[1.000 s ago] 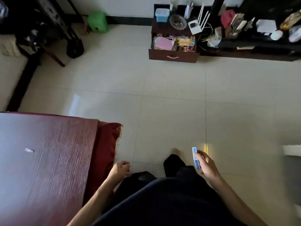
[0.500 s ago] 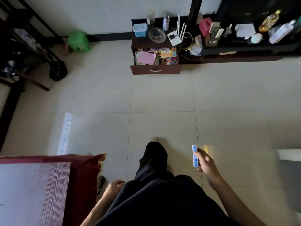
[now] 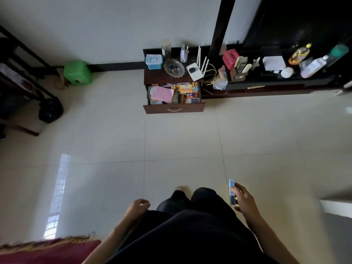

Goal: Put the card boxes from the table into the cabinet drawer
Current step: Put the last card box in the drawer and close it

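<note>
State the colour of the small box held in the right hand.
Blue with white markings; the small card box shows best in the head view.

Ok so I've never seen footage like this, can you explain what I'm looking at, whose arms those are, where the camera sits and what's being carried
There is no machine here. A person wears one wide-angle camera on the head, aimed forward and down, so you see their own body and arms from above. The wide lens bends the room's edges.

The right hand holds a blue card box by its side. The left hand is loosely curled and holds nothing.

Ahead, across the pale tiled floor, stands a small dark cabinet with its drawer pulled open, already crowded with colourful packets and a pink sheet. On top sit a light blue tub, a glass dish and a white router.

The red cloth at the bottom left seems to be the table's edge.
</note>
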Available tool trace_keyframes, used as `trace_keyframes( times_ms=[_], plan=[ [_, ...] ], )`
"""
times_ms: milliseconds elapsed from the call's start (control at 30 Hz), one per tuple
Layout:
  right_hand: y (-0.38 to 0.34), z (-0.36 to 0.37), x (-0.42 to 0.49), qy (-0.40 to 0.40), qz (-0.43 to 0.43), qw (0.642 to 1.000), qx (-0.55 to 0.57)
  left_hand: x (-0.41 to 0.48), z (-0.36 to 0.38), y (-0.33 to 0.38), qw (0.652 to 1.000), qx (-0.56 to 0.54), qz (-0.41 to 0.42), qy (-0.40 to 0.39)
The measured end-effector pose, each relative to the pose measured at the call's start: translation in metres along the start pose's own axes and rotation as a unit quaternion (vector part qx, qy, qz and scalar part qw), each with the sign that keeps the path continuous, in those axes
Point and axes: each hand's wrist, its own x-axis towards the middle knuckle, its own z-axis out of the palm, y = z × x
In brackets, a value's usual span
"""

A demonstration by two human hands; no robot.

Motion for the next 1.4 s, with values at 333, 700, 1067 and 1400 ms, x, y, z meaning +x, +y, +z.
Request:
trace_keyframes(
  times_ms=[333,700,1067,1400],
  plan=[
    [-0.116,0.013,0.109,-0.022,0.010,1.000,0.008,0.092,-0.063,0.154,0.997,-0.078,0.021,0.013],
    [-0.274,0.021,0.213,-0.066,-0.029,0.997,-0.017,0.126,-0.111,0.186,0.994,-0.074,-0.068,0.053],
    [-0.395,0.067,0.284,-0.042,0.009,0.999,-0.001,0.229,-0.203,0.270,0.995,-0.030,-0.090,0.028],
    [-0.471,0.099,0.330,-0.010,0.030,0.999,0.044,0.319,-0.278,0.450,0.998,-0.058,-0.008,-0.014]
  ],
)
